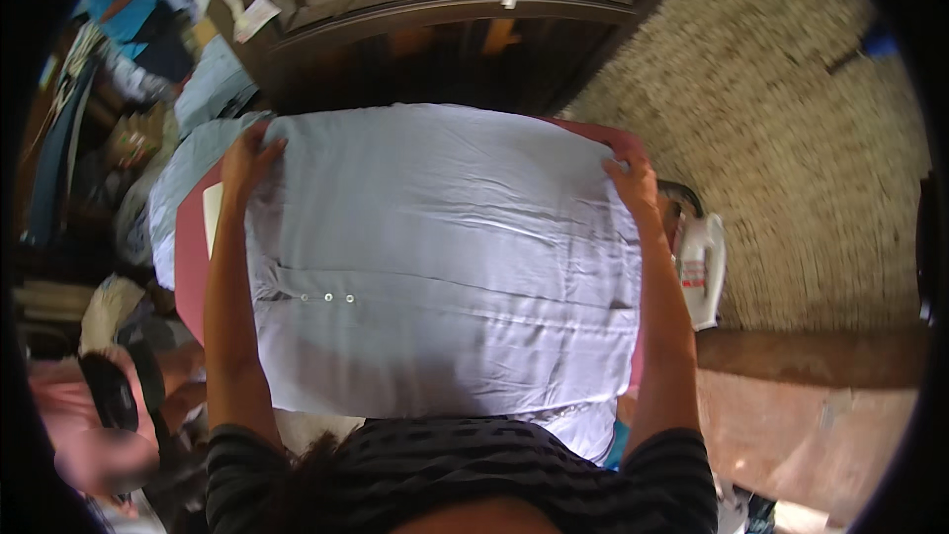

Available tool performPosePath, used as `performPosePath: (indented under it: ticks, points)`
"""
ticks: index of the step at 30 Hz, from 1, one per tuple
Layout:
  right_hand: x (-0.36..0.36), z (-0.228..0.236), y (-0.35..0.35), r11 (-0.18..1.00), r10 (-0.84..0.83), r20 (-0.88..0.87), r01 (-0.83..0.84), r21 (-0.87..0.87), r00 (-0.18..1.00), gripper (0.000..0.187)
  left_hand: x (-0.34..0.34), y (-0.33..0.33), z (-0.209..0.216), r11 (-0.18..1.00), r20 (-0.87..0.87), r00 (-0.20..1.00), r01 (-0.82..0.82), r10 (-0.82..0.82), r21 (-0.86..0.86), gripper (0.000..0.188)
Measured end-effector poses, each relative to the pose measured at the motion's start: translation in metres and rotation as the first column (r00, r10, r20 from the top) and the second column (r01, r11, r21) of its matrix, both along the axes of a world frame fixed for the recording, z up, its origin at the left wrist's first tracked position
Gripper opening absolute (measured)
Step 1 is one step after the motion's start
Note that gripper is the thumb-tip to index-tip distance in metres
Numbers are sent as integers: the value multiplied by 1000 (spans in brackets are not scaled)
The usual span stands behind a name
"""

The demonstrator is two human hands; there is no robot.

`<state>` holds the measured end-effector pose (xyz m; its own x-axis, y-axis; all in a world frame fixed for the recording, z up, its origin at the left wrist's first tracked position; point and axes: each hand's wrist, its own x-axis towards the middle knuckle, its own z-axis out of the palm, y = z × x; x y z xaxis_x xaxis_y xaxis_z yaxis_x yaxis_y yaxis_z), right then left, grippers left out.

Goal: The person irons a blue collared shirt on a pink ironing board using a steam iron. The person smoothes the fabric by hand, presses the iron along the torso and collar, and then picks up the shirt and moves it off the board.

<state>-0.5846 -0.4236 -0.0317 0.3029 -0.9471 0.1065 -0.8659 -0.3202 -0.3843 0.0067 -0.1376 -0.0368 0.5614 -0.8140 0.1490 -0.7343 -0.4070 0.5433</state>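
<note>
Head view: we are seeing three buttons, one shirt on one board. Our left hand and right hand are pinching the shirt's far corners; it is lying spread between their fingers.

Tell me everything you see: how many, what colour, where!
garment: 1, pale blue-grey, spread across the middle
buttons: 3, whitish, garment's lower left
board: 1, dark red, under the garment
iron-like object: 1, white, right of board
latticed panel: 1, brown, top
woven matting: 1, tan, right
wooden surface: 1, brown, lower right
heaped cloths: uncountable, mostly blue, left
other person: 1, pink clothing, lower left
striped top: 1, dark, bottom
left hand: 1, garment's upper left
right hand: 1, garment's upper right
</note>
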Motion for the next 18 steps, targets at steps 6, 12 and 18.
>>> performPosePath:
  ticks: [6,12,18]
  points:
    - [-48,-6,-45,981,-15,62,27,-191,998,30,-11,-37,7,977,-89,995,33,-53,-209,44]
    - [-13,-3,-29,940,-141,-84,107,-323,987,29,-7,-11,22,991,-215,974,39,-66,-128,49]
    - [78,36,3,808,290,112,-180,-561,951,39,-12,14,42,952,-170,964,238,-207,194,45]
